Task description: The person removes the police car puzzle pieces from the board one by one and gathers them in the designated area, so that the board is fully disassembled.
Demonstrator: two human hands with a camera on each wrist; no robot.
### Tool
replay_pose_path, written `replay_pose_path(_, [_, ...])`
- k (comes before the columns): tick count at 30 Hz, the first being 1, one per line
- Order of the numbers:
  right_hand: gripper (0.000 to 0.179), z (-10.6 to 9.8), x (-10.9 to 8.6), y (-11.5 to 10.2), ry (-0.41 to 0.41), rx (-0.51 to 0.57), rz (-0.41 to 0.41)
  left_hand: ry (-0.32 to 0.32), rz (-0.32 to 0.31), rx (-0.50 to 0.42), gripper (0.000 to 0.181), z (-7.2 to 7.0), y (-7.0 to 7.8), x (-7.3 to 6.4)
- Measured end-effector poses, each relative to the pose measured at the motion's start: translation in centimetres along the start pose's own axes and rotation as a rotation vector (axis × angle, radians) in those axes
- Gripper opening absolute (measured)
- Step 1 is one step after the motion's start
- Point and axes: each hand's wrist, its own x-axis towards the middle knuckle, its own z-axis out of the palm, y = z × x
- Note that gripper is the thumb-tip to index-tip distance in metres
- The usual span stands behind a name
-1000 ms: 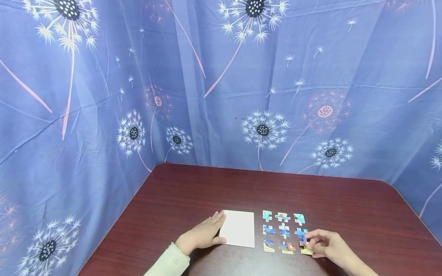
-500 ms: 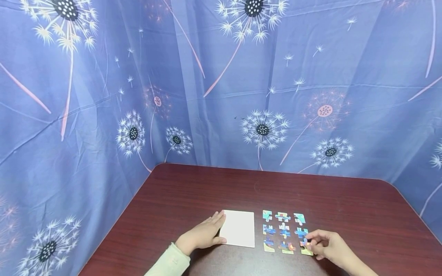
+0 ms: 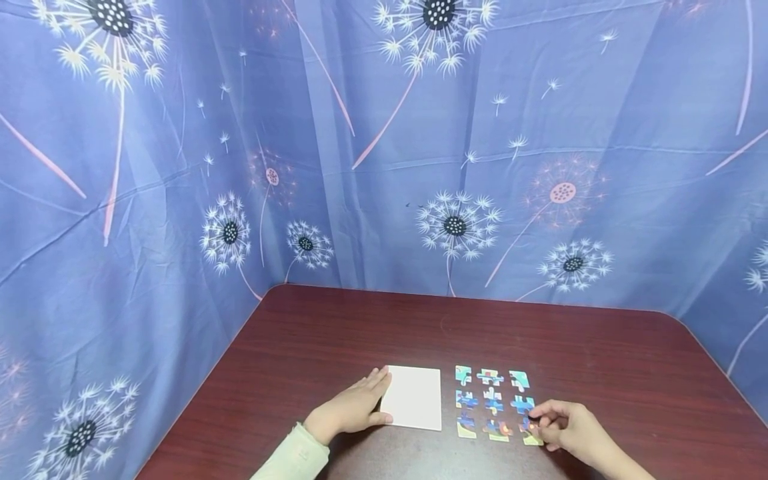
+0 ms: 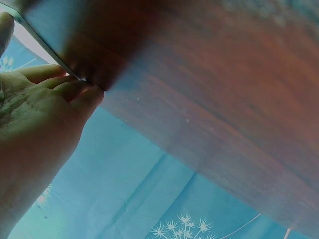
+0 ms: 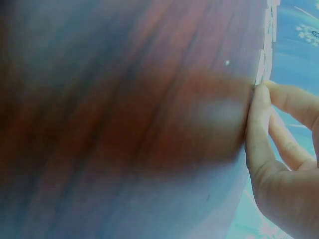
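A square white board (image 3: 411,398) lies on the dark red-brown table. My left hand (image 3: 353,405) rests along its left edge, fingers extended and thumb apart; in the left wrist view those fingers (image 4: 75,94) meet the thin board's side. Right of the board, jigsaw puzzle pieces (image 3: 465,400) with a colourful print lie in three spaced rows of three. At the near right corner of this layout, my right hand (image 3: 567,430) pinches a puzzle piece (image 3: 531,439) with a yellow lower edge, partly covered by the fingers. The right wrist view shows thumb and forefinger (image 5: 259,114) at the pieces' edge.
The table (image 3: 336,320) has rounded far corners. Behind it and on the left hangs a blue curtain (image 3: 372,200) printed with dandelions. A small gap separates the white board from the nearest column of puzzle pieces.
The puzzle piece at my right hand has shifted slightly and shows a different part of its print between the fingers. My left hand and the white board have stayed put.
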Motion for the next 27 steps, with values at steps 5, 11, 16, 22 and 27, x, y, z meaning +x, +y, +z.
replay_pose_path(5, [0.018, 0.0, -0.1, -0.2, 0.005, -0.040, 0.031, 0.001, -0.003, 0.004, 0.076, 0.1, 0.0, 0.1])
replay_pose_path(11, [0.012, 0.1, -0.4, -0.4, 0.027, -0.096, 0.072, 0.000, -0.008, 0.000, 0.076, 0.2, 0.0, -0.1])
replay_pose_path(16, [0.014, 0.2, -0.2, -0.4, 0.027, -0.095, 0.056, -0.004, -0.016, -0.003, 0.076, 0.2, -0.1, -0.1])
replay_pose_path(22, [0.017, -0.1, 0.0, -0.3, 0.013, -0.041, 0.011, 0.000, -0.008, 0.000, 0.075, 0.1, -0.2, 0.1])
replay_pose_path(27, [0.028, -1.0, -0.5, -0.1, -0.014, 0.038, -0.004, -0.006, -0.003, -0.036, 0.076, 0.2, -0.3, -0.1])
